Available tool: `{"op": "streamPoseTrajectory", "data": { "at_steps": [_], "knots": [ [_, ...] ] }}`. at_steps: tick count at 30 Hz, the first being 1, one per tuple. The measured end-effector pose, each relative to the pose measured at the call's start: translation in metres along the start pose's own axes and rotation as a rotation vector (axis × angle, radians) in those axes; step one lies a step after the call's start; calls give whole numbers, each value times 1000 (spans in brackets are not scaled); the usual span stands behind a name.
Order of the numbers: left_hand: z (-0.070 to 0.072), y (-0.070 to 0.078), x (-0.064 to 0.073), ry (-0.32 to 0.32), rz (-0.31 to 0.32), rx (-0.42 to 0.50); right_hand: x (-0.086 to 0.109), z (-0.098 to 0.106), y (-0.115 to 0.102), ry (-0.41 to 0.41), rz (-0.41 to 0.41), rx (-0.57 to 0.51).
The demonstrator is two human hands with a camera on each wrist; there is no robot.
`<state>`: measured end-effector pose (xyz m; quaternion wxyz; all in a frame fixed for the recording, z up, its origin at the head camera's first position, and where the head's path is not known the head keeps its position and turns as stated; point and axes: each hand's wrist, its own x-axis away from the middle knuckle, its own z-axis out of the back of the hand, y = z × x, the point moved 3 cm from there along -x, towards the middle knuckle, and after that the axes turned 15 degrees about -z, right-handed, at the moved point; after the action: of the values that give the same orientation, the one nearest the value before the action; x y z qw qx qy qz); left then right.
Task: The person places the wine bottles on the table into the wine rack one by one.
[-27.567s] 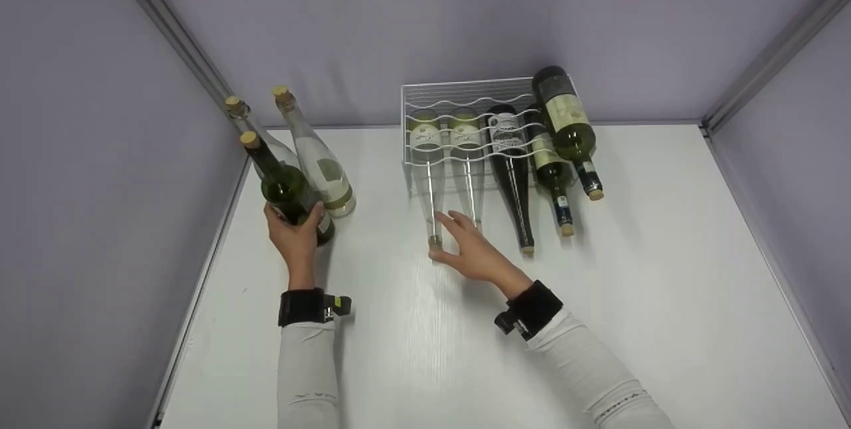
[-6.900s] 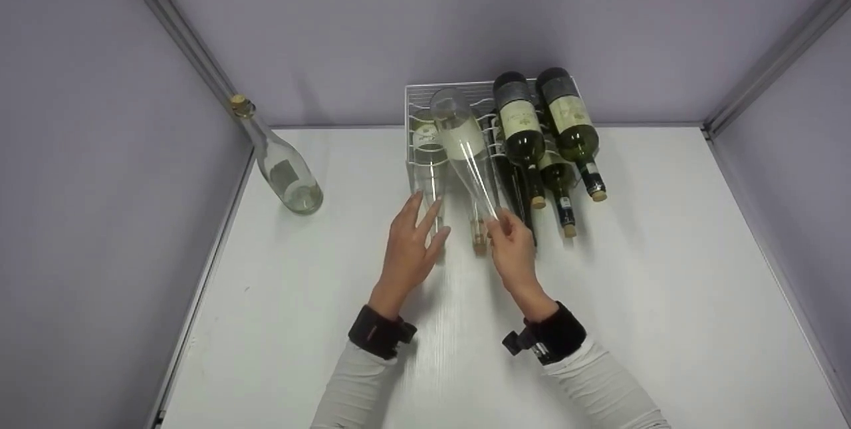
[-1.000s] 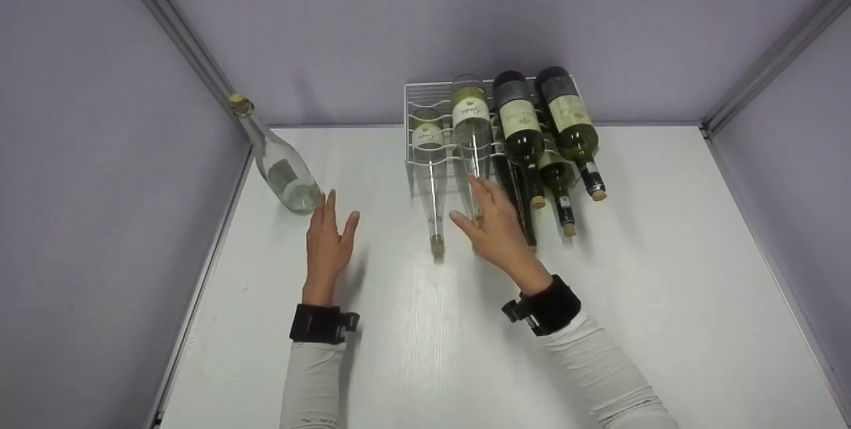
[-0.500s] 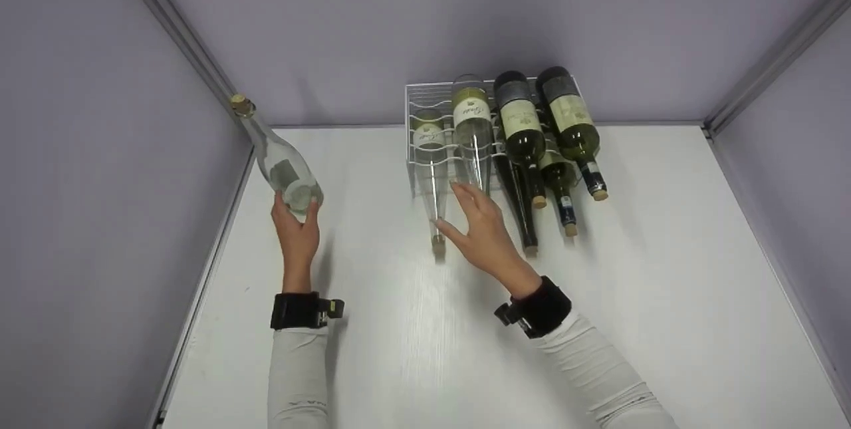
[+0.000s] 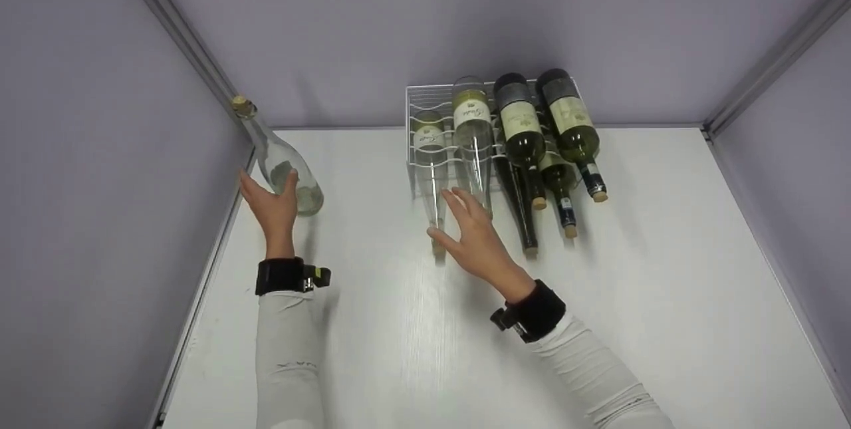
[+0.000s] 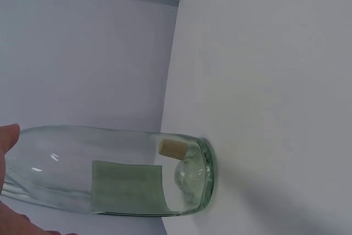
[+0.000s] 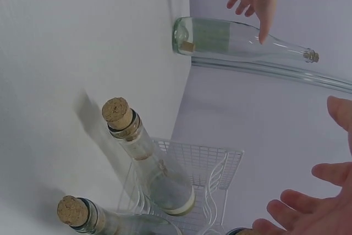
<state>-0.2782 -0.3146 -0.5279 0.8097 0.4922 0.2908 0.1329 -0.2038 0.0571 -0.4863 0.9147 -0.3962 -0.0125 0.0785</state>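
A clear glass bottle [image 5: 304, 183] with a cork stopper stands upright at the back left. A loose cork [image 6: 172, 148] shows through the glass by its base. My left hand [image 5: 271, 211] is at the bottle's side, thumb and fingers spread apart and not wrapped round it; the right wrist view also shows this bottle [image 7: 212, 37]. My right hand [image 5: 480, 248], fingers apart and holding nothing, hovers over the necks of two clear bottles: an upper one [image 5: 473, 131] and a lower one [image 5: 429, 138]. Both lie in the white wire rack [image 5: 425, 93], necks toward me.
To the right on the rack lie two upper green wine bottles, one [image 5: 520, 116] beside another [image 5: 569, 113]. Beneath them are a dark bottle [image 5: 522, 216] and a green one [image 5: 557, 173], necks jutting forward. Grey walls [image 5: 425, 30] enclose the white table [image 5: 399, 349].
Several bottles from the left now lie on the rack, including the clear one my right hand held by its neck. Just now my left hand rose from the remaining bottle's base along its side.
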Motion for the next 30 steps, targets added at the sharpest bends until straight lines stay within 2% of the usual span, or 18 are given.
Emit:
{"op": "streamPoseTrajectory", "data": {
  "at_steps": [6,13,22,30],
  "knots": [
    [-5,-1,-11,-35,-7,17,-1,-3,0,-27,-17,-8],
    [-10,1,-22,-78,-60,41,-2,-8,4,-60,-39,-30],
    [-13,-2,-26,-55,-79,41,-3,-14,4,-98,-44,-57],
    [-13,-4,-23,-32,-54,39,-3,-19,5,-136,-67,-84]
  ]
}}
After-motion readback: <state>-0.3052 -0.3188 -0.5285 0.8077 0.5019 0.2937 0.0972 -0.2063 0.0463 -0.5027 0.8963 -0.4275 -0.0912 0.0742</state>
